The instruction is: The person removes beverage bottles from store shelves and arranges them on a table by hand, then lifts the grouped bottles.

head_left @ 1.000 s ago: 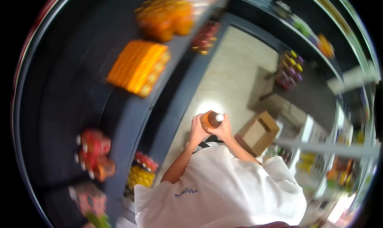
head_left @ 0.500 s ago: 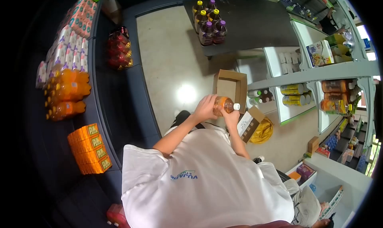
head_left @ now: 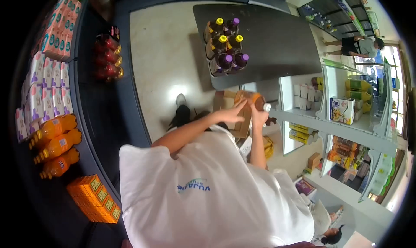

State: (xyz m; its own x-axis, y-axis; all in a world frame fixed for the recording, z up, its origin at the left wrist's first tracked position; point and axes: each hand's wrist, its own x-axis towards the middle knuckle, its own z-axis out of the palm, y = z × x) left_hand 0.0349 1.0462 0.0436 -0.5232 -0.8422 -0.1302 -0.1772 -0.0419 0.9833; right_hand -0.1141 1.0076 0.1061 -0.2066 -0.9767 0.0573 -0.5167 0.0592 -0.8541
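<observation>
A bottle of orange-brown drink (head_left: 255, 99) with a white cap lies sideways in front of my chest, above an open cardboard box (head_left: 220, 101). My right hand (head_left: 258, 115) is closed around it near the capped end. My left hand (head_left: 232, 112) has its fingers stretched out and apart, with the fingertips against the bottle's side. Part of the label is behind my fingers. Beyond the bottle, several dark drink bottles (head_left: 223, 62) with yellow and purple caps stand grouped on a black table (head_left: 277, 40).
Dark shelving on the left holds orange soda bottles (head_left: 58, 145), orange boxes (head_left: 96, 200), tissue packs (head_left: 50, 92) and red bottles (head_left: 107, 58). White shelves (head_left: 333, 123) with cans and cartons stand on the right. One person (head_left: 362, 46) is at the far right, another (head_left: 323, 222) at the lower right.
My view has shifted toward the table, which now appears nearer. My left hand's fingers have spread from around the bottle, while my right hand keeps its hold.
</observation>
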